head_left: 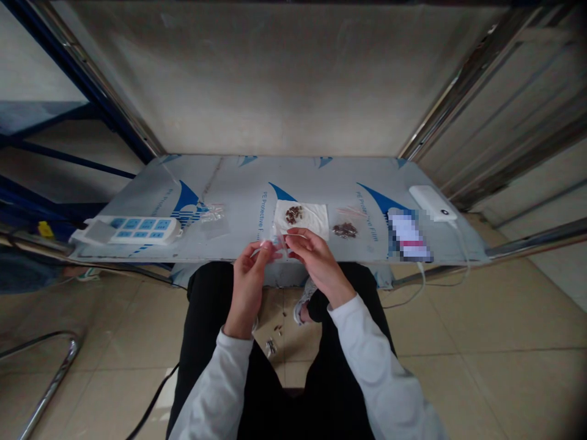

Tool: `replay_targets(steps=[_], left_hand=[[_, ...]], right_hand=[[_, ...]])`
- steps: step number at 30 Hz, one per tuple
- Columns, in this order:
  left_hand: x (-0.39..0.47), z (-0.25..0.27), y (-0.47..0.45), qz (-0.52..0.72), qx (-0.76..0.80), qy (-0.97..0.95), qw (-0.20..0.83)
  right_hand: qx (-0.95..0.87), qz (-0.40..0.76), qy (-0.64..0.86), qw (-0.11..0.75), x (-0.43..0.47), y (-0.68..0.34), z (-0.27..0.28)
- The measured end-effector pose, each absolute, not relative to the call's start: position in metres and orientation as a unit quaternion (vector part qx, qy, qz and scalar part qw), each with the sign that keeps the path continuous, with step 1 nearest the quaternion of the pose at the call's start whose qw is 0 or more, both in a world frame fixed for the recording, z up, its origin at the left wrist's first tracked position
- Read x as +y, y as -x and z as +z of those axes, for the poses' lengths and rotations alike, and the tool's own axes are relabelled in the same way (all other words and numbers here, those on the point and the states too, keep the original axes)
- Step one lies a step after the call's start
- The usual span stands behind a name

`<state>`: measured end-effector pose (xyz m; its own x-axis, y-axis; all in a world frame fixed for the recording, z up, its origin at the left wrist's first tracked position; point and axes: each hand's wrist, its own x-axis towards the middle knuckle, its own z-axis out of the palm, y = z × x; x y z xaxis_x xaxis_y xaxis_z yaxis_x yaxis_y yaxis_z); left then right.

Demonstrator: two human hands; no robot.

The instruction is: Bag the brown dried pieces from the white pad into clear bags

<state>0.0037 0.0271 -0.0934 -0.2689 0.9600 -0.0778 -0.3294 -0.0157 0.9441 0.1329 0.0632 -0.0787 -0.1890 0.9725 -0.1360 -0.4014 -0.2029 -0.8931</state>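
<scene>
My left hand (250, 269) and my right hand (315, 260) meet above the front edge of the table, fingers bent in a pinch. Between them is a small clear plastic bag (279, 247); its contents are too small to make out. Just beyond the fingers lies a white sheet (316, 221) bearing a pile of small brown pieces (294, 214). To the right of the sheet sits a heap of dark brown pieces (345, 230), with thin pinkish strips (352, 212) behind it. Further left, several clear bags (213, 214) rest on the tabletop.
A white power strip (145, 231) with blue panels occupies the table's left end. On the right are a phone (409, 237), partly blurred, and a white power bank (431, 203) with a cable. Small metal pieces (270, 347) lie on the floor between my legs.
</scene>
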Motion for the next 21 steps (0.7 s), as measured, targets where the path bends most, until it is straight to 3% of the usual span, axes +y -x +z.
replay_targets(steps=[5, 9, 14, 16, 18, 21], left_hand=[[0.024, -0.096, -0.003, 0.629, 0.505, -0.338, 0.486], [0.024, -0.097, -0.004, 0.623, 0.558, -0.331, 0.436], [0.014, -0.085, -0.01, 0.606, 0.682, -0.384, 0.145], [0.008, -0.078, -0.014, 0.583, 0.651, -0.451, 0.18], [0.005, -0.073, -0.017, 0.567, 0.597, -0.489, 0.288], [0.005, -0.074, -0.021, 0.573, 0.558, -0.456, 0.39]], right_hand=[[-0.388, 0.672, 0.416, 0.474, 0.057, -0.141, -0.087], [-0.453, 0.59, 0.439, 0.504, 0.048, -0.145, -0.084], [-0.653, 0.299, 0.524, 0.458, 0.029, -0.141, -0.065], [-0.716, 0.167, 0.536, 0.414, 0.022, -0.139, -0.058], [-0.756, 0.086, 0.53, 0.374, 0.016, -0.138, -0.053], [-0.792, 0.068, 0.506, 0.336, 0.011, -0.14, -0.052]])
